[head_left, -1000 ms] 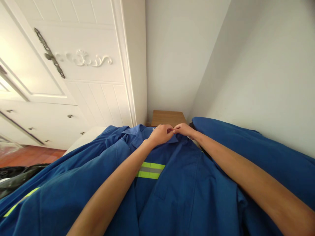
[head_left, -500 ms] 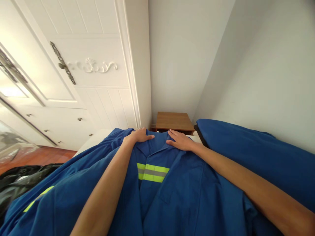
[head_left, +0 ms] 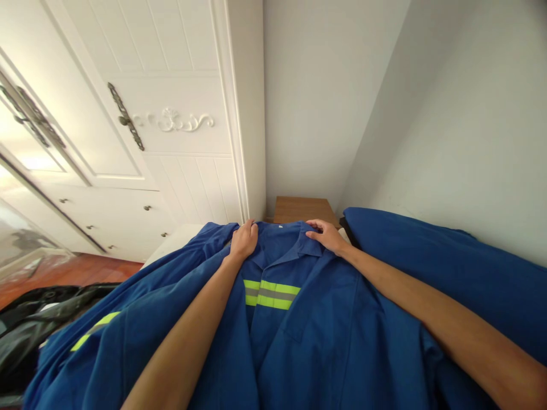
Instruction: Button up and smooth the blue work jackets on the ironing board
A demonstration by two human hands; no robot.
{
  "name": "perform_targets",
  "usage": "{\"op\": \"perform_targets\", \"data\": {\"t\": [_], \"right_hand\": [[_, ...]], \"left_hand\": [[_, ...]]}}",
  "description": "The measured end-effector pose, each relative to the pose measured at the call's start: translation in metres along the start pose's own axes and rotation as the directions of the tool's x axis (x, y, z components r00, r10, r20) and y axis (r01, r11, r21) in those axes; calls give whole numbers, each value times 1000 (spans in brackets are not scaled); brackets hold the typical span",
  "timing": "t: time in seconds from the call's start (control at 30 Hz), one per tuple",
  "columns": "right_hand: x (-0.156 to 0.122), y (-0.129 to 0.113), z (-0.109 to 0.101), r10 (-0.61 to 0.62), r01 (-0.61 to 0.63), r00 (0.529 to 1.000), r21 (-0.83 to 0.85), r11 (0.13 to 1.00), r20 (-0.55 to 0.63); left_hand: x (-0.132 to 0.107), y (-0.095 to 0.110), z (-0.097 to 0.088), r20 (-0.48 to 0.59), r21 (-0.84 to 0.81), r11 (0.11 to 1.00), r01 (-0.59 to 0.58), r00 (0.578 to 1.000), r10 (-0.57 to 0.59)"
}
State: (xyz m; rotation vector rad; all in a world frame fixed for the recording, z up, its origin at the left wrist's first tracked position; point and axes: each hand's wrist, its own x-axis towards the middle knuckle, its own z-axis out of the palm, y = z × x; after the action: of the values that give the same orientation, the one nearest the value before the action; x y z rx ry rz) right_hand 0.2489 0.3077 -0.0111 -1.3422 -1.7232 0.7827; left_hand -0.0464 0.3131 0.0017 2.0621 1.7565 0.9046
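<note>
A blue work jacket point(head_left: 325, 336) with yellow and grey reflective stripes point(head_left: 271, 294) lies spread out in front of me, collar at the far end. My left hand point(head_left: 244, 240) rests on the left side of the collar, fingers curled over the cloth. My right hand point(head_left: 328, 235) lies on the right collar flap, fingers stretched and pressing down. Both forearms reach out over the jacket's front.
A blue pillow or cover point(head_left: 436, 262) lies along the right wall. Past the collar stands a small wooden bedside table point(head_left: 301, 209). A white wardrobe point(head_left: 128, 142) with drawers stands at the left. Black plastic point(head_left: 38, 324) lies at the lower left above a wooden floor.
A second ago both hands pinched together at the collar's middle. They have since parted, left hand going left and right hand right, and now lie on the two collar sides.
</note>
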Motion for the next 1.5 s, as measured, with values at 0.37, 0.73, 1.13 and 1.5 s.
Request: {"op": "perform_targets", "data": {"t": [0.37, 0.73, 1.13, 1.5], "right_hand": [[-8, -12, -21, 58, -53, 998, 474, 879, 4], [-8, -15, -23, 114, -147, 988, 388, 910, 106], [0, 2, -18, 41, -10, 996, 343, 939, -83], [-1, 2, -25, 48, -46, 998, -45, 998, 34]], "left_hand": [[9, -7, -19, -89, -376, 926, 2, 995, -39], [13, -21, -35, 93, -473, 877, 85, 995, -46], [7, -14, -41, -81, -396, 918, 6, 996, -42], [1, -14, -39, -49, -39, 999, 34, 998, -36]]}}
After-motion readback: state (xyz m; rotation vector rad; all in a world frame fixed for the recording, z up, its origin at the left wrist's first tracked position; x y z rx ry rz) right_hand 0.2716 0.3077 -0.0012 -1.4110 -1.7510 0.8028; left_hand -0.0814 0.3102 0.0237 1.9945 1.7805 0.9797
